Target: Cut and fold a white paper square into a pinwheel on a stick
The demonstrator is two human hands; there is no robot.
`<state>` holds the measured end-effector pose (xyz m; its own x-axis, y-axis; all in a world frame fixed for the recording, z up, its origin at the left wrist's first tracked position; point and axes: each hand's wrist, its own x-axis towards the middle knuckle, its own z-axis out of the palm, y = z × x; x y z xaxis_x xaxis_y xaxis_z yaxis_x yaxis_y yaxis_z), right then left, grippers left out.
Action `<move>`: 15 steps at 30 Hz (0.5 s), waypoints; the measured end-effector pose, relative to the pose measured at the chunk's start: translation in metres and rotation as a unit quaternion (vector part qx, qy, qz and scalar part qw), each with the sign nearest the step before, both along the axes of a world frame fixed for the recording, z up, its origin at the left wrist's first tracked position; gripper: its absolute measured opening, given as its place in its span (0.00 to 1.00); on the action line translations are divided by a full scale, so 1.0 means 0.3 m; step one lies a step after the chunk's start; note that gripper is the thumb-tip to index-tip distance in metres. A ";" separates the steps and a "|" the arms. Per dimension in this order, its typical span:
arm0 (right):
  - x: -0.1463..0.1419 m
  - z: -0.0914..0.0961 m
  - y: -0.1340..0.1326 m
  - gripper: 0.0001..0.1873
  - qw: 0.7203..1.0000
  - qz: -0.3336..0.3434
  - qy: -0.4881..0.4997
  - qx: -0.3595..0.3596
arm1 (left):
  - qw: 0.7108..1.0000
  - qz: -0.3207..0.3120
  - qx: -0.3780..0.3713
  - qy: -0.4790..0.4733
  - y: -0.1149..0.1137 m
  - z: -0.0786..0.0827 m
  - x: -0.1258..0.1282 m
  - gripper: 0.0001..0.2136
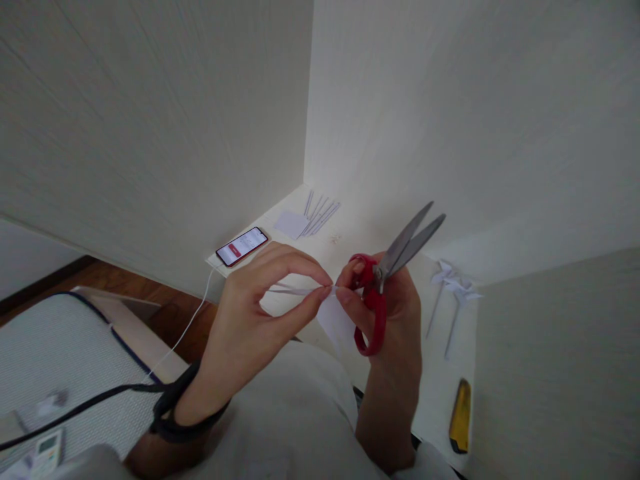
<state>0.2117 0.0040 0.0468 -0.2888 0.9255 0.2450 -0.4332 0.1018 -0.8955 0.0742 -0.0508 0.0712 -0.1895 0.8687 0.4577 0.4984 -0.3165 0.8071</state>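
Observation:
My left hand (267,313) pinches a piece of white paper (336,323) between thumb and index finger. Part of the paper shows behind the left fingers, and another part hangs below the fingertips. Opposite it, my right hand (395,300) has its thumb and index fingertip at the same paper, close to the left fingertips. Red-handled scissors (373,287) hang on the right hand's fingers, their blades slightly apart and pointing up and to the right, away from the paper. The right hand's remaining fingers are partly hidden behind the scissors.
A phone (243,247) with a white cable lies at the shelf's left edge. Behind are white paper squares (291,225) and several thin sticks (323,217). Paper pinwheels on sticks (453,283) and a yellow cutter (460,417) lie at right. Walls (400,100) enclose the shelf.

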 end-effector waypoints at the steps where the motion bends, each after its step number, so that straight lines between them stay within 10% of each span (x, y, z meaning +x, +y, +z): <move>1: -0.001 0.002 -0.001 0.18 1.000 0.003 0.002 0.004 | 1.000 0.000 -0.002 -0.001 0.000 0.000 -0.001 0.07; 15: 0.000 0.021 -0.006 0.18 0.999 -0.003 -0.020 0.044 | 0.999 -0.007 -0.016 -0.034 -0.015 0.016 0.001 0.08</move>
